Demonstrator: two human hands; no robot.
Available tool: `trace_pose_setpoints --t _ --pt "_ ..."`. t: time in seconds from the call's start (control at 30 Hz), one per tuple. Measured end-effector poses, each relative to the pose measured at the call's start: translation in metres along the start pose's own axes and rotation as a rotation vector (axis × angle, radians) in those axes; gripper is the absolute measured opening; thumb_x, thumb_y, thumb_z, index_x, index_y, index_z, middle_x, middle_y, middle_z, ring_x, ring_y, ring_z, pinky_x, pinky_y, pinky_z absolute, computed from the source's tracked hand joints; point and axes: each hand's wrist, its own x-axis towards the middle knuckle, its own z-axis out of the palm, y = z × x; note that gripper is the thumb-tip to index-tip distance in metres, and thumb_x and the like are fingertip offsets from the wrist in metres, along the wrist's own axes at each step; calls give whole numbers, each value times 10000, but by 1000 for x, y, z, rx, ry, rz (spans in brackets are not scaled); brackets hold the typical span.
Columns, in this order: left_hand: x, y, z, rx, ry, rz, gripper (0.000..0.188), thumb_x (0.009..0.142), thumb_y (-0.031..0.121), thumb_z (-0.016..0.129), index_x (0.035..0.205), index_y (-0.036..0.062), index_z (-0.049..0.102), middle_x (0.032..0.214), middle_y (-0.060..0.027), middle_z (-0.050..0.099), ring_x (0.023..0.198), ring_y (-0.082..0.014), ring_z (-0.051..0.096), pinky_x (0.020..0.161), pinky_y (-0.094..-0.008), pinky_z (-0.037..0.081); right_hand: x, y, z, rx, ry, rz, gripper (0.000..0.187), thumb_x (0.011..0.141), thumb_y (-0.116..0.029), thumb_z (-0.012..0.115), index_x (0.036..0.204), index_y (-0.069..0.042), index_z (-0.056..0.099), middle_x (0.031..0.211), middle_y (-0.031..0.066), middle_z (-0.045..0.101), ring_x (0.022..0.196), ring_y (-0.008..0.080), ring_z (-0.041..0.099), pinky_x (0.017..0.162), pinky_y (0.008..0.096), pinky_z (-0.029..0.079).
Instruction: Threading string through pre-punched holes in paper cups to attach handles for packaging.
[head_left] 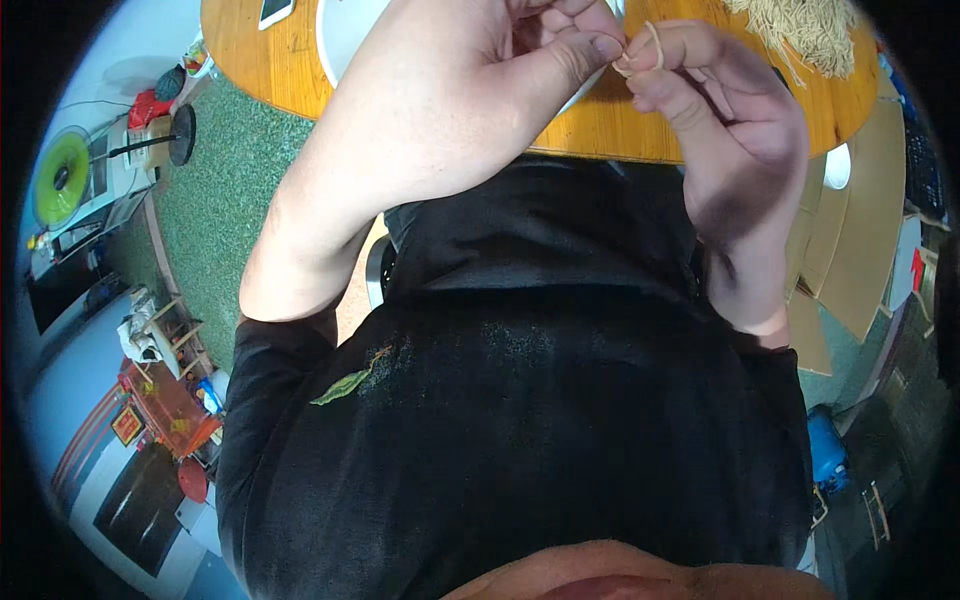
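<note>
Over the near edge of a round wooden table (618,135), my two hands meet at a thin beige cord (657,42). The thumb of my left hand (490,100) presses against its fingers where the cord comes out. A loop of the cord goes round the index finger of my right hand (745,115), whose thumb and index finger pinch it from the other side. Behind my right hand, a bundle of loose beige cords (805,35) lies on the table. Part of the left fingers is cut off by the top edge.
Behind my left forearm stands a white round basin (328,45), mostly hidden. A phone (276,10) lies at the table's far left. Cardboard sheets (850,240) stand on the right. A fan with a yellow-green disc (62,178) is on the left, beside the green floor (225,170).
</note>
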Motion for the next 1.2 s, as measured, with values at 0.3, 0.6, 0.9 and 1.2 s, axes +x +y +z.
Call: trace_pose_setpoints --t 0.3,0.6,0.9,1.2 --pt "-2 26 5 118 26 -81 48 1025 34 655 1026 -5 682 838 -29 678 762 -100 595 712 -260 504 -2 1 10 -242 109 -151 167 908 148 710 1044 51 714 1016 64 740 967 93 699 871 236 558" --pt "-6 15 9 162 61 40 44 968 36 728 986 3 705 838 -56 707 743 -112 630 695 -274 514 0 10 15 -688 246 -561 236 835 118 793 1012 -15 713 977 108 758 824 163 712 755 277 591" --pt "-11 -9 11 78 29 231 70 931 8 765 982 12 717 860 -52 711 749 -118 640 681 -264 502 -1 39 9 -765 373 -899 291 761 -80 919 976 -151 736 1067 -27 784 848 150 726 754 288 566" --pt "-16 -4 10 -191 -39 -84 99 988 14 737 1076 4 693 892 6 672 794 -66 605 715 -240 493 -6 32 8 -799 259 -917 344 819 91 834 1035 -86 633 1078 71 728 832 211 717 737 321 613"
